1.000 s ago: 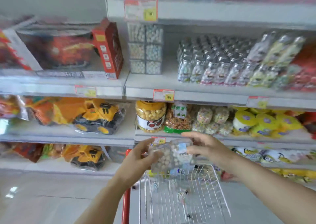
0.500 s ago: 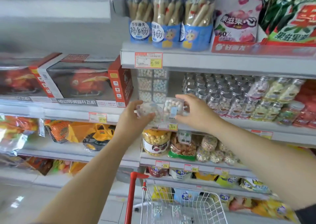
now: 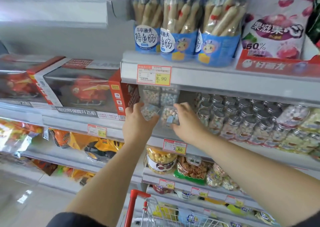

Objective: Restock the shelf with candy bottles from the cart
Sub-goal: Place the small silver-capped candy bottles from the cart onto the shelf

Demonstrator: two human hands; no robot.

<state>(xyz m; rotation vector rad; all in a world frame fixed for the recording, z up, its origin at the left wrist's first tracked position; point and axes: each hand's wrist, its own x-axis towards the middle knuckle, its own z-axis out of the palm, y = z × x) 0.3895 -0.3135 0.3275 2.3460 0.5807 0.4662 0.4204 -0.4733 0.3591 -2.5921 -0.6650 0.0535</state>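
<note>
Your left hand (image 3: 138, 122) grips a candy bottle (image 3: 149, 112) and your right hand (image 3: 189, 121) grips a second bottle (image 3: 170, 116), both mid-frame above the shelf (image 3: 256, 155) edge. If you shove them in crooked, they could knock over the stack (image 3: 161, 97) behind. Blur seems to hide how much room is left there.

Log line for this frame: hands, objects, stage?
left hand: holds left candy bottle | right hand: holds right candy bottle | stage: both at shelf, in front of stack
</note>
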